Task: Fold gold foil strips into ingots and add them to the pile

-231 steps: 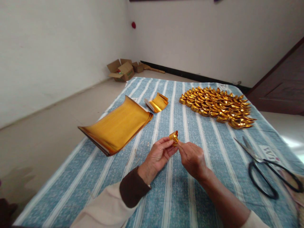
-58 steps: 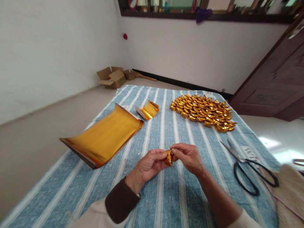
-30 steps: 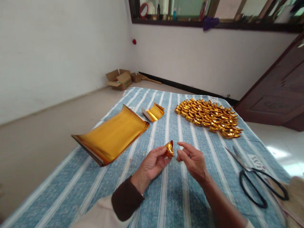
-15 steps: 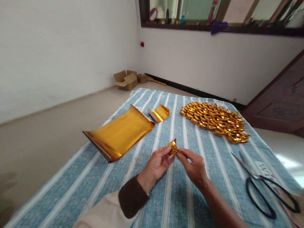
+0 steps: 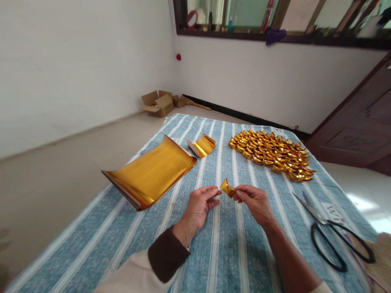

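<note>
We work over a striped cloth (image 5: 232, 252) that covers the whole surface before us. On its far left lies a stack of gold sheets (image 5: 151, 173), curled up at the near and far edges, and just beyond it a smaller cut stack (image 5: 202, 145). Across the far right spreads a heap of ingots (image 5: 271, 154), folded gold pieces packed close together. Black scissors (image 5: 332, 236) lie at our right, blades pointing away from us, well apart from the hands. Near the middle, our right hand (image 5: 255, 202) pinches a folded foil piece (image 5: 227, 188) at its right end between thumb and fingertips, closed tight on it. The piece is raised off the cloth and its long axis runs left to right, tilted up toward the left, so its free end points at our left hand (image 5: 198, 205). That hand sits just beside the free end, fingers loosely curled and part open, holding nothing; we cannot tell whether its fingertips touch the foil. The right hand has the piece; the left is only near it.
</note>
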### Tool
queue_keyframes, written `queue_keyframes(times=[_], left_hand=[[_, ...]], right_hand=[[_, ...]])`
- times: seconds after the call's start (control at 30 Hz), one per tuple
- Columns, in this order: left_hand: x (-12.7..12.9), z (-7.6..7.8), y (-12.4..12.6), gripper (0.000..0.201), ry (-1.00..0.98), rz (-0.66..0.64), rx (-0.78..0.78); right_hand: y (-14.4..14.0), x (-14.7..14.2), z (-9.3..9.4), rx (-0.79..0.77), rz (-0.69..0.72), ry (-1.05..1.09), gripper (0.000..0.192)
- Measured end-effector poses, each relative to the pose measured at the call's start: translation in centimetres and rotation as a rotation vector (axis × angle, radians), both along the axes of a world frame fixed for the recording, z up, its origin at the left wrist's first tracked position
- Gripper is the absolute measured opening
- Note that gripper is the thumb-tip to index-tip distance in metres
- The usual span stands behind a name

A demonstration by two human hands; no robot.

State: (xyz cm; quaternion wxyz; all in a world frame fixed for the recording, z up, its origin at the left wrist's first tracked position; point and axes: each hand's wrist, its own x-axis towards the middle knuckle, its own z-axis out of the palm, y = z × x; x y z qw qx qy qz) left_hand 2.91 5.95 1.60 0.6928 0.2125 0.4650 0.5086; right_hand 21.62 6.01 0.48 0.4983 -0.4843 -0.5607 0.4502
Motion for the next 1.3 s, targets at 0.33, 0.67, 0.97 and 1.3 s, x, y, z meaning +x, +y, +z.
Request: queue_keyframes(times=[0.33,0.67,0.97,1.3], left_hand=[[-0.6,0.1,0.5,0.025,0.262,-0.101,0.165],[-0.4,-0.4,0.9,0.028,0.287,-0.185,0.193],[-0.1,-1.5,1.7,0.027,0.502,-0.173,0.403],[-0.4,-2.1,1.8,0.022,0.524,-0.138,0.424]], right_hand=[[0.7,0.7,0.1,-0.013,0.143,-0.097,0.022],[1.2,0.9,-0.1,0.095,0.197,-0.312,0.02],[1.6,0.8,-0.6,0.228,0.154,-0.453,0.026],[1.5,1.2,-0.8,0.257,0.12,-0.502,0.037]])
